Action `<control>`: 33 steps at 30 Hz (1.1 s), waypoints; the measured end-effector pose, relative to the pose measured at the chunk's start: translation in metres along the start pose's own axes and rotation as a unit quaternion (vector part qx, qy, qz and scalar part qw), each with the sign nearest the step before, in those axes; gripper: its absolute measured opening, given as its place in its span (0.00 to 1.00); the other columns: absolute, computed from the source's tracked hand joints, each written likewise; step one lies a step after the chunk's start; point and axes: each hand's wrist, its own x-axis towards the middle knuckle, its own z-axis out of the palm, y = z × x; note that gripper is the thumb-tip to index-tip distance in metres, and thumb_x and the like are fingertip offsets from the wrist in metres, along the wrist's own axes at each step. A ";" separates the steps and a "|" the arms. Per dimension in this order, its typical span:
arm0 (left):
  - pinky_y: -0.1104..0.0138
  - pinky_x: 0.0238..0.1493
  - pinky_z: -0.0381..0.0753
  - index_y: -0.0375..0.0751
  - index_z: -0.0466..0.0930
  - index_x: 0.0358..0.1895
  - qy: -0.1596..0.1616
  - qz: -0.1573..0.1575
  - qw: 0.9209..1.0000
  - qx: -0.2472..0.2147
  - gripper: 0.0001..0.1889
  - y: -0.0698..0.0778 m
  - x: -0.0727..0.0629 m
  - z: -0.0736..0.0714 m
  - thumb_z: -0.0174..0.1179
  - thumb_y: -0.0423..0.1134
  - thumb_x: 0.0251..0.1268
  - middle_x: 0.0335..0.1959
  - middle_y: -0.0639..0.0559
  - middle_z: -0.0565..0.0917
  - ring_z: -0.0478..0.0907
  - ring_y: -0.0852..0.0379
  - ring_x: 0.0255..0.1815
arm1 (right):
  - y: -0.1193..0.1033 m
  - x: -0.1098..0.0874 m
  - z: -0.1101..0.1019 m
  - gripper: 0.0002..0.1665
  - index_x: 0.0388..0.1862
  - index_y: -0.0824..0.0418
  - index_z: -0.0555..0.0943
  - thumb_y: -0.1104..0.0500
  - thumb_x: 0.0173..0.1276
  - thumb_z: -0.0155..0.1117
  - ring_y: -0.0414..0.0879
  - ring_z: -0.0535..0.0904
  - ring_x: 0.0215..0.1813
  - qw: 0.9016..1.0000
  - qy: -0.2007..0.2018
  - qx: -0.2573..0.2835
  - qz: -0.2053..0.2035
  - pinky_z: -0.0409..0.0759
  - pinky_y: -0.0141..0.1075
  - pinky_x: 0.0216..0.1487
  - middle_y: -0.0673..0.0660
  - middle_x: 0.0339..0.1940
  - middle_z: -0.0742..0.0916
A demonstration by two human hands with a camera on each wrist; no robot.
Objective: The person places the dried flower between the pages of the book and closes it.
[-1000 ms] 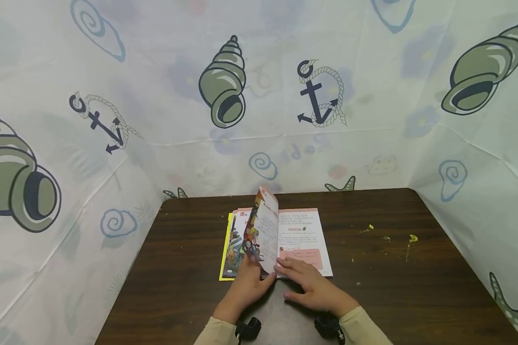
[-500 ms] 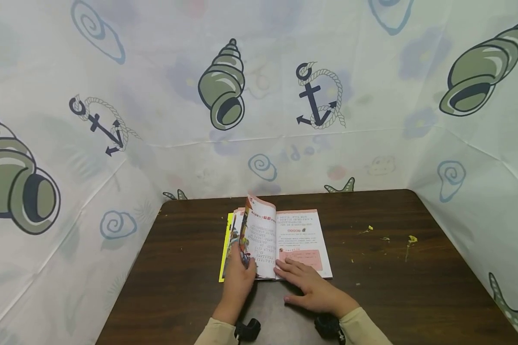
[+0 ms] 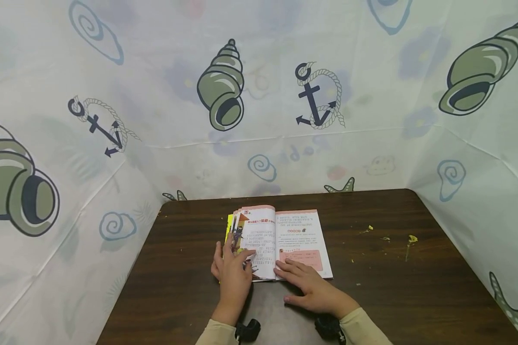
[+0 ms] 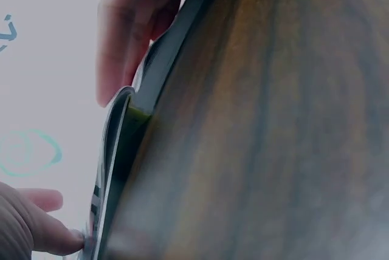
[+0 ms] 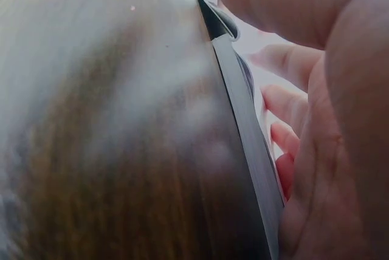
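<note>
An open book (image 3: 300,225) with printed, illustrated pages lies on the table, a yellow edge showing at its left. My left hand (image 3: 234,275) rests on the left page near its outer edge, fingers spread. In the left wrist view, the book's lower edge (image 4: 112,144) shows the pages curving up from the spine, with a fingertip of the left hand (image 4: 36,223) touching the page. My right hand (image 3: 312,285) lies on the lower right page beside the spine, fingers extended. Seen from the right wrist, the right hand (image 5: 322,120) is over the page.
The dark wooden table (image 3: 177,249) extends around the book. Small yellow flowers (image 3: 413,238) and scattered bits lie on its right side. Behind and beside it hangs a white cloth (image 3: 276,105) printed with shells and anchors. A black wrist strap (image 3: 248,329) circles the left cuff.
The raised page in my left hand has swung left and now lies on the left side. Left fingers have loosened and spread over it. My right hand has stayed on the right page.
</note>
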 end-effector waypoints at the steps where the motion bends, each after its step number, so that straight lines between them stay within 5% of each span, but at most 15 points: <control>1: 0.19 0.69 0.48 0.54 0.96 0.40 0.006 0.006 1.000 0.006 0.18 0.001 0.000 -0.001 0.77 0.23 0.54 0.81 0.40 0.73 0.54 0.24 0.85 | 0.000 0.000 0.000 0.44 0.87 0.48 0.67 0.43 0.77 0.71 0.61 0.60 0.90 1.000 0.000 0.001 0.001 0.64 0.67 0.82 0.52 0.90 0.68; 4: 0.19 0.68 0.50 0.55 0.95 0.36 0.004 0.034 0.999 0.019 0.19 0.003 0.000 -0.002 0.75 0.21 0.54 0.72 0.45 0.83 0.65 0.28 0.82 | 0.000 -0.001 0.000 0.44 0.87 0.49 0.67 0.42 0.78 0.70 0.61 0.60 0.90 1.000 -0.001 0.005 0.003 0.64 0.68 0.82 0.52 0.90 0.68; 7: 0.24 0.74 0.59 0.55 0.95 0.39 -0.038 0.090 0.995 0.011 0.24 0.005 0.002 -0.003 0.66 0.16 0.58 0.65 0.50 0.89 0.76 0.35 0.76 | -0.001 -0.001 0.000 0.44 0.87 0.49 0.67 0.42 0.78 0.70 0.61 0.60 0.90 1.000 0.002 0.004 0.001 0.64 0.68 0.82 0.52 0.90 0.68; 10: 0.34 0.77 0.72 0.54 0.95 0.49 -0.109 0.160 0.981 -0.022 0.29 0.007 0.002 -0.003 0.60 0.14 0.61 0.65 0.52 0.90 0.80 0.41 0.76 | -0.001 -0.001 0.000 0.44 0.87 0.50 0.68 0.41 0.78 0.70 0.61 0.62 0.89 1.000 0.011 -0.002 -0.007 0.65 0.67 0.81 0.53 0.89 0.70; 13: 0.39 0.80 0.71 0.51 0.93 0.57 -0.174 0.201 0.962 -0.059 0.27 0.007 0.000 0.000 0.61 0.17 0.64 0.69 0.51 0.88 0.76 0.42 0.80 | 0.000 -0.002 0.002 0.43 0.86 0.51 0.70 0.41 0.78 0.70 0.61 0.65 0.88 0.999 0.026 -0.015 -0.016 0.68 0.66 0.79 0.54 0.87 0.72; 16: 0.36 0.84 0.62 0.51 0.90 0.65 -0.217 0.198 0.953 -0.071 0.23 0.007 -0.003 0.004 0.65 0.28 0.72 0.77 0.50 0.81 0.69 0.41 0.85 | 0.000 -0.003 0.002 0.43 0.85 0.52 0.71 0.41 0.77 0.71 0.61 0.66 0.87 0.999 0.034 -0.019 -0.021 0.69 0.65 0.78 0.56 0.86 0.73; 21: 0.30 0.85 0.54 0.56 0.80 0.76 -0.254 0.166 0.953 -0.017 0.24 0.005 -0.007 0.009 0.62 0.46 0.81 0.88 0.46 0.65 0.58 0.38 0.90 | 0.001 -0.003 0.002 0.44 0.87 0.50 0.69 0.43 0.77 0.71 0.60 0.63 0.89 1.000 0.023 -0.012 -0.016 0.67 0.67 0.80 0.55 0.88 0.71; 33: 0.33 0.87 0.53 0.60 0.77 0.79 -0.274 0.151 0.950 0.006 0.25 0.003 -0.009 0.008 0.58 0.50 0.84 0.90 0.48 0.61 0.54 0.41 0.92 | 0.003 -0.002 0.003 0.44 0.87 0.49 0.67 0.43 0.78 0.71 0.59 0.62 0.89 1.000 0.010 -0.012 -0.008 0.66 0.67 0.80 0.53 0.89 0.70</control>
